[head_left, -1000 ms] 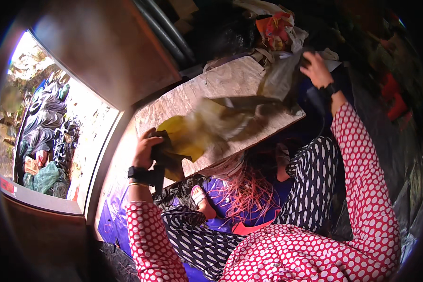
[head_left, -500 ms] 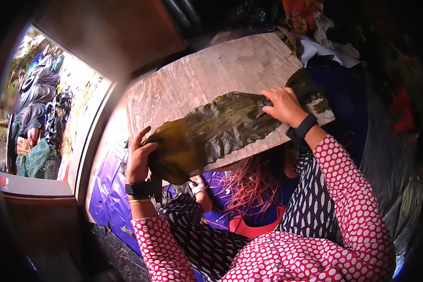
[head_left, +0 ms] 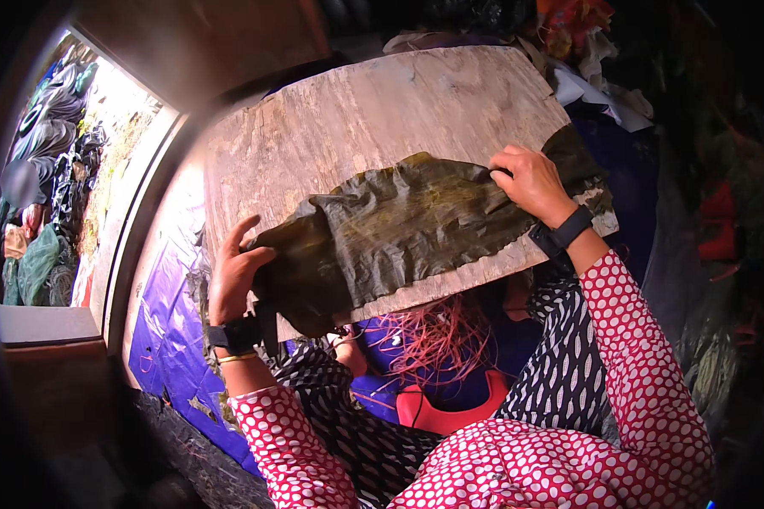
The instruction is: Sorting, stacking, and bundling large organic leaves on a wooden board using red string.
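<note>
A long, wrinkled, olive-brown sheet that looks like kelp (head_left: 424, 225) lies across the near part of a wooden board (head_left: 382, 110). My right hand (head_left: 535, 184) is closed on its far edge toward the right, fingertips pinched together. At the left end, my left hand (head_left: 233, 276) has its thumb and forefinger spread, with the thumb against the sheet's edge. The lower fingers of that hand are partly hidden. A crease crosses the left part of the sheet, and that end hangs over the board's near edge. Another dark piece of the same material (head_left: 573, 157) rests on the board's right end.
Below the board, a tangle of reddish strings (head_left: 437, 339) lies on blue sheeting by a red plastic piece (head_left: 454, 407). Purple-blue plastic (head_left: 174, 318) covers the left side. Beyond an opening at left are bundled nets (head_left: 38, 263). Crumpled white paper (head_left: 598, 93) sits behind the board.
The sheet's left part has flattened out, with a crease now showing across it. My left hand has shifted a little left and my right hand slightly right. The whole view has shifted slightly.
</note>
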{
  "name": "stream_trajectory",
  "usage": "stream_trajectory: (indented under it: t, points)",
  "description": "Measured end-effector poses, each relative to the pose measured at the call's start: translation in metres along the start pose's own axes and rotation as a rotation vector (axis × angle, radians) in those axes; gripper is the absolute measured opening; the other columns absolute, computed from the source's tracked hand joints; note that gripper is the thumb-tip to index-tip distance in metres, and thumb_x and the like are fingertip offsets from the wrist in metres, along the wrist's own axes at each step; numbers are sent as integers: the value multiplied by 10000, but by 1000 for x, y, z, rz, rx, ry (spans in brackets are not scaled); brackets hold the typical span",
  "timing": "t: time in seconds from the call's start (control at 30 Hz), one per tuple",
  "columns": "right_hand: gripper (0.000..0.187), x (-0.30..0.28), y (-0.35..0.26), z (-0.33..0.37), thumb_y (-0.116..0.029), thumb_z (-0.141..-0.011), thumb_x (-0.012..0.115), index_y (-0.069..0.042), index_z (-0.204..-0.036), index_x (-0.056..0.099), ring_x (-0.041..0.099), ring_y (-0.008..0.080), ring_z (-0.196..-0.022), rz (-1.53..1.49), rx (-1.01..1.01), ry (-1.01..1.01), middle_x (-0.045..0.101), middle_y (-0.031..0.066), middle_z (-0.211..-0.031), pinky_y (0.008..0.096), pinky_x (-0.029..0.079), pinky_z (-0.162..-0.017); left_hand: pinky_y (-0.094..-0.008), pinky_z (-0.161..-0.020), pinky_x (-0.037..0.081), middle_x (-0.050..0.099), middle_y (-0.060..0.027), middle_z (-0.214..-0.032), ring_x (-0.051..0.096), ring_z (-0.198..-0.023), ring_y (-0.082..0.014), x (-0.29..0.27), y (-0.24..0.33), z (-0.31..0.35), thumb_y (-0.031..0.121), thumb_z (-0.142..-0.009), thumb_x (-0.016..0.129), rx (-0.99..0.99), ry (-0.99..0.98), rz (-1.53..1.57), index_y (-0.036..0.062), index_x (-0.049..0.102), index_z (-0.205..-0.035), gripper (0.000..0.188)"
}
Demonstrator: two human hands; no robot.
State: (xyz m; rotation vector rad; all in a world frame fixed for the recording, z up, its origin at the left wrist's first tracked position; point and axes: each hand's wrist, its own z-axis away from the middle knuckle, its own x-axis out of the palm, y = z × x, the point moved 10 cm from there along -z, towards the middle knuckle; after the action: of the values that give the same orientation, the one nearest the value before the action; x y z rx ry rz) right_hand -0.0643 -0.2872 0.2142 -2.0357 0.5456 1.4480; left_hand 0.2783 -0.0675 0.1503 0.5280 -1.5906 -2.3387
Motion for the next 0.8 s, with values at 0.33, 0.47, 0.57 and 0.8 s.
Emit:
stream_trajectory:
  t: [0.33, 0.47, 0.57, 0.8]
  points:
    - [173, -13, 53, -3, -199, -850, 605, -45, -922, 631, 648, 369, -761, -249, 325, 180, 648, 200, -778, 396, 497, -644, -271, -783, 480, 625, -106, -990, 599, -876, -171, -9, 11, 3, -5, -770, 588, 94, -26, 162, 35, 485, -1332, 572]
    - [206, -42, 75, -1, -231, -858, 609, -56, -956, 654, 663, 345, -773, -146, 321, 367, 664, 184, -811, 374, 501, -647, -283, -739, 486, 615, -78, -897, 603, -819, -171, -11, 16, -2, 7, -747, 678, 56, 45, -32, 23, 491, -1316, 600]
    - [211, -57, 96, 5, -272, -870, 601, -97, -971, 664, 657, 349, -830, -33, 398, 457, 679, 160, -849, 387, 501, -689, -245, -612, 437, 630, -46, -834, 582, -723, -120, -11, 0, -11, 160, -751, 745, -11, 57, -231, 66, 514, -1308, 611]
    - [321, -72, 4, -7, -127, -845, 610, -12, -1143, 589, 571, 367, -1032, 14, 87, 440, 601, 178, -1122, 396, 458, -874, -266, -591, 443, 620, -54, -779, 563, -669, -133, -14, -13, -1, 138, -718, 785, -49, 63, -185, 40, 433, -1373, 750]
